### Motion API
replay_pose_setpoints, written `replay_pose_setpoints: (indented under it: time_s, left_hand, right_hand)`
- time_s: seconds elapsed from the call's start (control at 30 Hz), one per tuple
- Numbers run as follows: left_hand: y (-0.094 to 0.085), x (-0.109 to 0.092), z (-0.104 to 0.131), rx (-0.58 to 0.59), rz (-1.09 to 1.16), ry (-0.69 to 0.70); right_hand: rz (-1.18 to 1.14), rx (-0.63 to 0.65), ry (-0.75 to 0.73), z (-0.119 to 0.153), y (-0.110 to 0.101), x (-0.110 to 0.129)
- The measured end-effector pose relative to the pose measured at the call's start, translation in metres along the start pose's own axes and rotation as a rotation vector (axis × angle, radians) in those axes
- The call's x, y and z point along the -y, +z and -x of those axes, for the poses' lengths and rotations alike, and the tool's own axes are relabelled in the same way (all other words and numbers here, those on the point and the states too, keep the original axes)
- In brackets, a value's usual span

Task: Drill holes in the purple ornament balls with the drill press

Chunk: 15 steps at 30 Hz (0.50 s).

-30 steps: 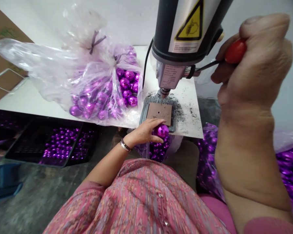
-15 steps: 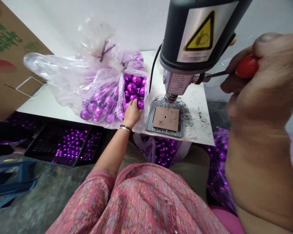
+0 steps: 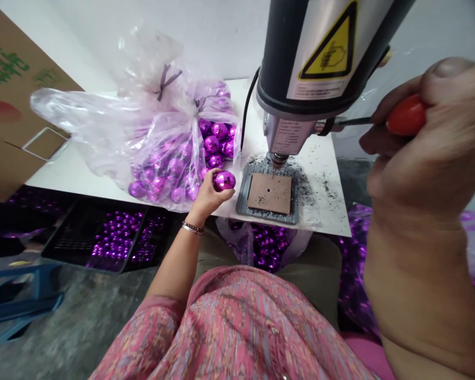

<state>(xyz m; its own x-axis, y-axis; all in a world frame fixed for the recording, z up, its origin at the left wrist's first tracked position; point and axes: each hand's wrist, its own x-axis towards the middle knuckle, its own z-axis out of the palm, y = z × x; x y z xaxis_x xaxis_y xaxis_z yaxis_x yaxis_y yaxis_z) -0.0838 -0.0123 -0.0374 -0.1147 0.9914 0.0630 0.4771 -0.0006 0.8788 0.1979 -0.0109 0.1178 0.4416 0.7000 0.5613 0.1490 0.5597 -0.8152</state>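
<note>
Between its thumb and fingers, my left hand holds a shiny purple ball in front of the open plastic bag of similar balls. My right hand, large in the foreground, grips the red knob on the lever of a drill press. Below the drill bit lies a square brown board with a small dark hole, set on the grey metal base. Dark shavings lie around the base.
Tied plastic bags of purple balls cover the left of the white table. A cardboard box stands far left. Below are a black crate, a blue stool and a bag of purple balls near my legs.
My left hand has come out of the open bag toward me, with a purple ball now in its grasp. My right hand stays on the red knob.
</note>
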Motion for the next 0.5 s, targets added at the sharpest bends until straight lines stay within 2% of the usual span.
replay_pose_setpoints:
  time_s: [0.13,0.33,0.4,0.5]
  left_hand:
    - [-0.002,-0.002,0.008,0.098,0.084,0.019]
    - [0.003,-0.015,0.014,0.273,0.456,-0.114]
    - [0.006,-0.020,0.016,0.309,0.445,-0.114]
    - [0.011,-0.026,0.014,0.270,0.225,-0.036]
  right_hand:
    - [0.005,0.054,-0.061,0.000,-0.001,-0.002]
    - [0.077,0.145,-0.090,0.000,-0.003,0.008]
    - [0.094,0.140,-0.076,-0.007,-0.002,0.011]
    - [0.153,0.142,-0.006,-0.028,0.001,0.013]
